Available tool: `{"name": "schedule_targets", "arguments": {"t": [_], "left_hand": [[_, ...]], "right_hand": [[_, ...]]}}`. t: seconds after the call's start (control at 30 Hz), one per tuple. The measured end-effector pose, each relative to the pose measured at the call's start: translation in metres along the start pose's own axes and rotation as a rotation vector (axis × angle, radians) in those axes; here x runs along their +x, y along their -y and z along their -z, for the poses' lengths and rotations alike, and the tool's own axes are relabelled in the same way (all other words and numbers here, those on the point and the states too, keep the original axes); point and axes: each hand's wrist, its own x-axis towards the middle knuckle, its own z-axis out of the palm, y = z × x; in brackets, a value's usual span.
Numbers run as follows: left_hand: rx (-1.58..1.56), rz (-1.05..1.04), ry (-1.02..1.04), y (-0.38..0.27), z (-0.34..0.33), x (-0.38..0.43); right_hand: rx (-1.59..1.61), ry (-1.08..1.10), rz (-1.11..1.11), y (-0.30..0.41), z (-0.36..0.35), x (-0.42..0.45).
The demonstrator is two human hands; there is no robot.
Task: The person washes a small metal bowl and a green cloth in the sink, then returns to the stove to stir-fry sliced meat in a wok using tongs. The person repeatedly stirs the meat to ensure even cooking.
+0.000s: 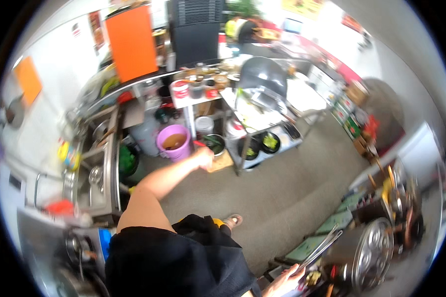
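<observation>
My left hand [203,157] reaches forward and is blurred, its fingers curled. It is in front of a metal pot [220,151] with dark green leaves [212,143] inside. A narrow red piece [198,143] shows just above the fingers; I cannot tell whether the hand grips it. Low at the right, my right hand [284,281] holds long metal tongs [321,245], which point up and away over the cluttered shelf. A purple bucket [186,149] of brownish liquid stands on the floor left of the pot.
A steel sink [113,156] runs along the left. Ahead, a metal table [258,128] bears a large wok [265,76]; black bowls of greens [270,142] sit on its lower shelf. At right stands a big steel pot [371,256]. Grey floor [282,193] lies between.
</observation>
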Motion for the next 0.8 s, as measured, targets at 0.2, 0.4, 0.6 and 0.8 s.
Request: {"name": "schedule_targets", "arguments": {"t": [0.2,0.4,0.6,0.8], "left_hand": [[-0.202,-0.222,-0.958,-0.091,0.299,-0.075],[-0.143,-0.129,-1.321,-0.157,0.469,-0.096],[-0.183,-0.040,-1.366,-0.146,0.565,-0.146],[-0.167,0.002,-1.303,-0.104,0.584,-0.095]], "right_hand": [[0.255,0.147,0.350,0.030,-0.101,0.004],[0.251,0.307,0.372,0.086,-0.204,0.025],[0.336,0.438,0.503,0.174,-0.292,-0.008],[0.247,0.488,0.497,0.206,-0.331,-0.030]]}}
